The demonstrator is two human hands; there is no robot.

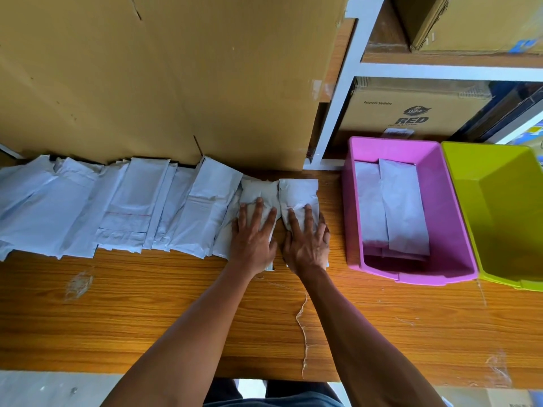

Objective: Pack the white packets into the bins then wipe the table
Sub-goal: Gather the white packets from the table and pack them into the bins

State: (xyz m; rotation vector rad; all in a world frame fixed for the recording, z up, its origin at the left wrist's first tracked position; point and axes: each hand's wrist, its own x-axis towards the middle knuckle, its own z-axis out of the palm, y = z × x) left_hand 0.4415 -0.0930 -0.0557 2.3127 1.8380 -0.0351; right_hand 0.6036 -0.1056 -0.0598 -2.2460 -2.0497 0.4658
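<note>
Wood-grain table [147, 312]: orange-brown laminate, scuffed pale in patches, with a torn strip of tape near the front edge.
Room: tall cardboard sheet [164, 74] stands against the table's back; white shelf frame [349, 83] to its right holds cartons.
Writing: carton [411, 113] on the lower shelf reads "Ayurvedic Medicine", "Dabur", "RED".
White packets [123, 207]: overlapping row along the back of the table; more lie inside the pink bin [355, 201].
Green bin [499, 207]: touching the pink one's right side.
Left hand [252, 239]: fingers flat, pressing a packet.
Right hand [305, 245]: fingers spread flat on the next packet, grip relaxed.
</note>
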